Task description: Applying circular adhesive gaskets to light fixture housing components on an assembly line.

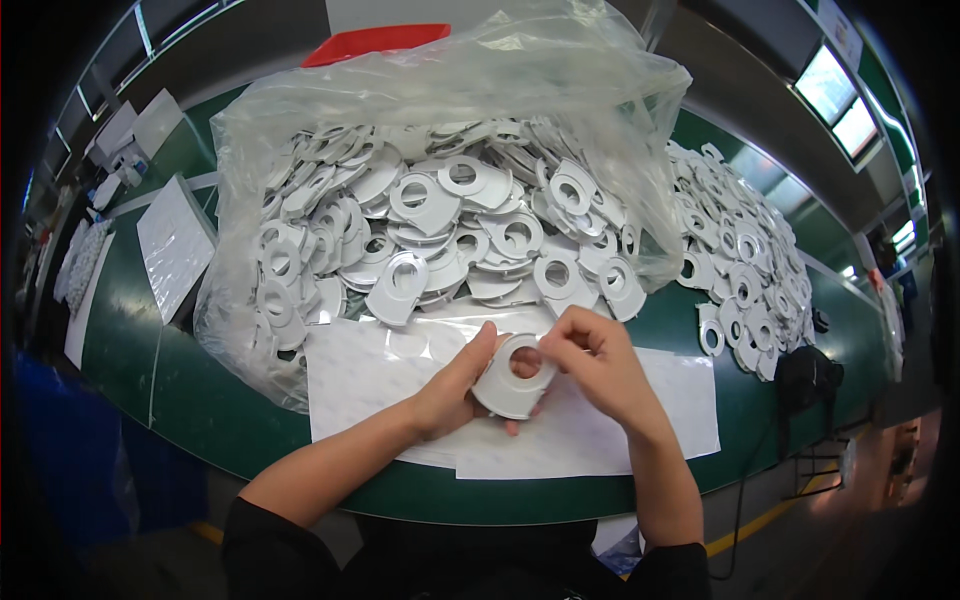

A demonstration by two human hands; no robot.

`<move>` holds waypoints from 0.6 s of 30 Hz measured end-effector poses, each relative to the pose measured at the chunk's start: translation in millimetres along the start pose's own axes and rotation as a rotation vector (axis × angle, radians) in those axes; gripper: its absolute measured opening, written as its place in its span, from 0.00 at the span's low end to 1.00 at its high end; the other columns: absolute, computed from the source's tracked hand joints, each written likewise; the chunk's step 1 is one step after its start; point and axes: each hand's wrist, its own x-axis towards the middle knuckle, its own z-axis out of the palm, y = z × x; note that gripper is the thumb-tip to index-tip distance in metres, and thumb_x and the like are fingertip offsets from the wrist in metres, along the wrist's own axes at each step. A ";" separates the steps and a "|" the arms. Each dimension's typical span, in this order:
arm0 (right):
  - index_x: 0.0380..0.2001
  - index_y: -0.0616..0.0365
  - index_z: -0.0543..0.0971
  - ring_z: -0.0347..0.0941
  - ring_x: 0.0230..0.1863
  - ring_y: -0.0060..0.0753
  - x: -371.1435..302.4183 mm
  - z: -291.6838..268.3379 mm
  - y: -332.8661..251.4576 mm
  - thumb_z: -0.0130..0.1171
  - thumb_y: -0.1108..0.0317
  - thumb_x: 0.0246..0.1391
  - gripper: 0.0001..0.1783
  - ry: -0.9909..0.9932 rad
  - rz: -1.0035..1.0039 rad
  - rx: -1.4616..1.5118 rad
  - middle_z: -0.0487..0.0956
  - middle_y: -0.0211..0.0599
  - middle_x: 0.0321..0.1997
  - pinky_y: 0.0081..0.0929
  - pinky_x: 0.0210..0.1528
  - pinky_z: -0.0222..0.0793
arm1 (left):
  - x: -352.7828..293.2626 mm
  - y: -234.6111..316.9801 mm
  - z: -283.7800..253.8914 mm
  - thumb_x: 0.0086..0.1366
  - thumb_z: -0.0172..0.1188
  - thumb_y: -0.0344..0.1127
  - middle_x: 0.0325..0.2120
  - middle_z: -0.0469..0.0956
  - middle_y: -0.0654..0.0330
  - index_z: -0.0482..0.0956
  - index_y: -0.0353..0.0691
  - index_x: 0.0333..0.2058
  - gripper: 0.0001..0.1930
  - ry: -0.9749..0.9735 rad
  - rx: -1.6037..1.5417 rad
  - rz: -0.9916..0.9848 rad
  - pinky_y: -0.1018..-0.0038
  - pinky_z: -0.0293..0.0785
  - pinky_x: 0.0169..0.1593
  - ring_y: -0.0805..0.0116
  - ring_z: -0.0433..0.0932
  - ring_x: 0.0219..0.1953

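Observation:
A light grey plastic part (507, 396), flat with a large round hole at one end, is held above the white paper sheets (400, 375). My left hand (462, 395) grips it from the left side, thumb along its edge and fingers underneath. At the upper right of the hole, my right hand (597, 362) is closed in a pinch against the part's rim; whether something small is between those fingertips is hidden. Just beyond the sheets, a large heap of the same grey parts (425, 205) lies in an opened clear plastic bag (450, 85).
Another heap of grey parts (745, 255) lies on the green table (240, 435) to the right. A red tray (375, 42) stands behind the bag. A plastic-covered white stack (175, 245) sits at the left. A black object (808, 378) rests by the right edge.

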 end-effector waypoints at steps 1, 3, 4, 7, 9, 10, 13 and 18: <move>0.25 0.61 0.74 0.64 0.23 0.12 0.1 -4.1 -2.1 0.58 0.69 0.53 0.07 0.030 0.062 0.125 0.71 0.23 0.21 0.15 0.24 0.58 | -3.6 3.0 5.7 0.66 0.29 0.66 0.40 0.72 0.53 0.64 0.39 0.50 0.34 0.092 0.020 0.084 0.69 0.75 0.35 0.62 0.76 0.39; 0.31 0.55 0.75 0.64 0.24 0.14 -1.1 -19.2 -6.5 0.55 0.65 0.57 0.06 0.251 0.002 0.348 0.71 0.23 0.22 0.14 0.25 0.59 | -6.2 14.4 -1.2 0.67 0.40 0.59 0.49 0.69 0.53 0.62 0.38 0.55 0.31 0.033 0.137 0.292 0.66 0.73 0.46 0.62 0.73 0.47; 0.35 0.54 0.74 0.66 0.27 0.14 -0.9 -28.5 -4.9 0.53 0.63 0.58 0.07 0.382 -0.131 0.555 0.73 0.24 0.26 0.15 0.27 0.60 | -9.5 24.8 -6.8 0.66 0.48 0.48 0.48 0.71 0.55 0.64 0.38 0.53 0.23 0.075 0.225 0.404 0.68 0.73 0.45 0.63 0.73 0.46; 0.49 0.53 0.70 0.66 0.39 0.15 2.2 -45.2 -23.3 0.47 0.60 0.62 0.15 0.702 -0.360 0.861 0.73 0.25 0.42 0.17 0.37 0.63 | -20.8 44.8 -19.8 0.60 0.59 0.33 0.44 0.71 0.55 0.69 0.36 0.48 0.18 0.554 0.867 0.709 0.68 0.70 0.46 0.63 0.72 0.44; 0.51 0.54 0.69 0.66 0.40 0.15 2.7 -39.9 -29.6 0.47 0.62 0.62 0.16 0.806 -0.399 0.875 0.73 0.25 0.45 0.18 0.39 0.63 | -29.5 59.1 -23.6 0.56 0.60 0.29 0.43 0.72 0.53 0.70 0.35 0.47 0.19 0.852 1.374 0.810 0.66 0.68 0.48 0.60 0.71 0.45; 0.51 0.56 0.70 0.66 0.39 0.15 3.2 -37.4 -23.5 0.48 0.64 0.62 0.16 0.793 -0.367 0.679 0.73 0.26 0.45 0.17 0.39 0.64 | -31.4 62.0 -27.1 0.55 0.60 0.29 0.43 0.72 0.52 0.70 0.34 0.47 0.20 0.955 1.603 0.867 0.65 0.66 0.49 0.57 0.71 0.46; 0.41 0.59 0.78 0.70 0.31 0.16 7.7 -23.6 1.7 0.58 0.73 0.55 0.10 0.518 -0.262 0.239 0.77 0.27 0.35 0.12 0.33 0.65 | -34.8 57.5 -33.1 0.54 0.61 0.31 0.42 0.72 0.52 0.69 0.35 0.48 0.22 1.015 1.761 0.752 0.63 0.64 0.50 0.53 0.69 0.46; 0.33 0.57 0.79 0.73 0.33 0.34 -5.4 31.1 5.4 0.65 0.66 0.45 0.11 0.002 -0.463 -0.736 0.75 0.34 0.29 0.27 0.34 0.70 | -35.2 47.6 -34.8 0.54 0.62 0.32 0.41 0.72 0.53 0.67 0.34 0.51 0.26 1.036 1.980 0.561 0.63 0.63 0.50 0.53 0.69 0.44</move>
